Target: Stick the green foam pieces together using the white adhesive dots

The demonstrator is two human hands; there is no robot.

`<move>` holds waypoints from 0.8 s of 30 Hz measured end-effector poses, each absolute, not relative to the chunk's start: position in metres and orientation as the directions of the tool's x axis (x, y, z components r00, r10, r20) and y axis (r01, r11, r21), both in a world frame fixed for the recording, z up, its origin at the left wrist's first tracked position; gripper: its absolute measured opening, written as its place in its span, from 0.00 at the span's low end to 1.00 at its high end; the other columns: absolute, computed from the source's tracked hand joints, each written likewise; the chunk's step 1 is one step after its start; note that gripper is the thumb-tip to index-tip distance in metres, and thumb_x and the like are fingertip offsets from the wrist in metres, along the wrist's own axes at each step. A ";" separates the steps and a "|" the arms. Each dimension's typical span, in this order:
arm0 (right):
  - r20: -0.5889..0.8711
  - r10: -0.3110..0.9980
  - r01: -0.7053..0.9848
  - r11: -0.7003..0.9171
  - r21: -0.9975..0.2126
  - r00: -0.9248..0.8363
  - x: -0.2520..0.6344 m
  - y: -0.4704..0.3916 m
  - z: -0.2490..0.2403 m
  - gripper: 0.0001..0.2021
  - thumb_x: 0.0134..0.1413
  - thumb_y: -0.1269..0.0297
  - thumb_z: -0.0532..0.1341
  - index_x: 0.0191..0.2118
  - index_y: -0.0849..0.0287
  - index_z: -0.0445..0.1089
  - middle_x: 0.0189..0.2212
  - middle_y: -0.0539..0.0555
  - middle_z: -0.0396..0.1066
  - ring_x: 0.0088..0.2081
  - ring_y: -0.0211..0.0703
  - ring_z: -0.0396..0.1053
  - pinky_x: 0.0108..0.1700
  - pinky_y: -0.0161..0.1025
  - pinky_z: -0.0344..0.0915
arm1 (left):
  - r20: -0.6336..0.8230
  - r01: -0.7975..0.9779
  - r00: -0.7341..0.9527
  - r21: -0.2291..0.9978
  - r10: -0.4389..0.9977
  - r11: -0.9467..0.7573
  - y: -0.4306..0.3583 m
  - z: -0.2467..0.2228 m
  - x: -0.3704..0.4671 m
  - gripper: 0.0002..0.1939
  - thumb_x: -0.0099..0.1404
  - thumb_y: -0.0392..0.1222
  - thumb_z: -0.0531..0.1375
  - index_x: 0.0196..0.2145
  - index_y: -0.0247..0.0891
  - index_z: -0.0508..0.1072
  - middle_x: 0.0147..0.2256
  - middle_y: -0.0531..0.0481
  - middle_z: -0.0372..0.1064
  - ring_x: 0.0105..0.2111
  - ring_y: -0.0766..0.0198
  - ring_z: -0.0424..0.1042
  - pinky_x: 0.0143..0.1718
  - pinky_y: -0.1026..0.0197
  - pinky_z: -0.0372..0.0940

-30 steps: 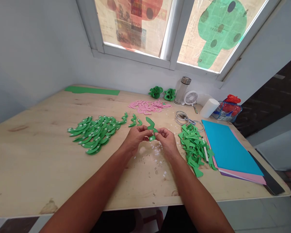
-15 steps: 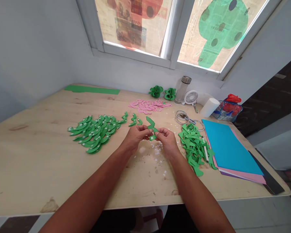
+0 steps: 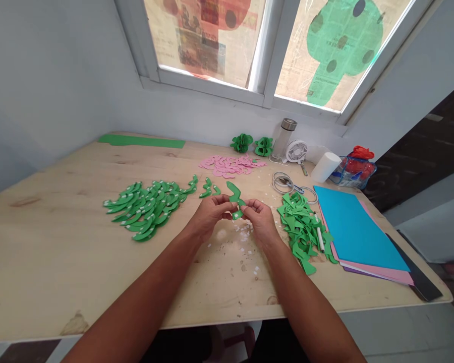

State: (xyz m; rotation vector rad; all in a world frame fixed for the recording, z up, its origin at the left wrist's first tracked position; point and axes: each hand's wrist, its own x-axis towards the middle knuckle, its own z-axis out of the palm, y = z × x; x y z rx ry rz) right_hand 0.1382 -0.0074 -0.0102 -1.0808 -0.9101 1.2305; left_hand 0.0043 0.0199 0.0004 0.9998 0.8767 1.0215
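Between my two hands, over the middle of the table, is a curved green paper piece (image 3: 233, 189) with a white square near its lower end. My left hand (image 3: 213, 212) pinches it from the left, and my right hand (image 3: 259, 216) pinches it from the right; the fingertips nearly meet. Small white bits (image 3: 243, 233) lie scattered on the wood just below. Left of my hands spreads a pile of curved green pieces (image 3: 147, 206) with white squares on them, and a few more (image 3: 207, 187) lie close to my left hand.
Right of my hands are green scraps (image 3: 300, 227) with a white marker (image 3: 320, 239), tape rolls (image 3: 283, 182) and blue sheets (image 3: 357, 227). Pink cutouts (image 3: 229, 165), two green paper ornaments (image 3: 241, 143), a bottle (image 3: 283, 140), a fan (image 3: 296, 151) and a white roll (image 3: 326, 167) stand or lie behind.
The view has shifted slightly. Both hands keep their pinch on the green piece, with almost no visible movement of the fingers.
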 end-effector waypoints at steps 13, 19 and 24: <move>-0.100 0.995 -0.512 -0.098 -0.853 -0.024 0.142 -0.010 -0.008 0.08 0.36 0.66 0.68 0.26 0.59 0.71 0.22 0.47 0.69 0.24 0.33 0.63 0.29 0.33 0.59 | -0.030 -0.267 0.342 0.955 0.939 0.128 0.020 0.000 0.002 0.10 0.45 0.42 0.68 0.22 0.33 0.73 0.22 0.51 0.68 0.24 0.68 0.64 0.28 0.64 0.60; -0.106 0.993 -0.544 -0.112 -0.832 -0.044 0.143 -0.008 -0.010 0.07 0.37 0.66 0.68 0.26 0.59 0.71 0.22 0.47 0.68 0.24 0.33 0.63 0.29 0.33 0.59 | 0.004 -0.230 0.326 0.970 0.945 0.075 0.020 0.001 0.003 0.11 0.45 0.43 0.69 0.24 0.33 0.74 0.24 0.51 0.69 0.24 0.68 0.64 0.27 0.64 0.60; -0.068 0.995 -0.451 -0.029 -0.892 0.070 0.141 -0.008 -0.008 0.07 0.36 0.66 0.68 0.25 0.60 0.70 0.21 0.46 0.68 0.23 0.31 0.61 0.28 0.32 0.58 | -0.003 -0.166 0.343 0.984 0.939 0.064 0.020 0.001 0.002 0.11 0.48 0.44 0.66 0.28 0.35 0.76 0.27 0.49 0.70 0.26 0.67 0.65 0.27 0.65 0.60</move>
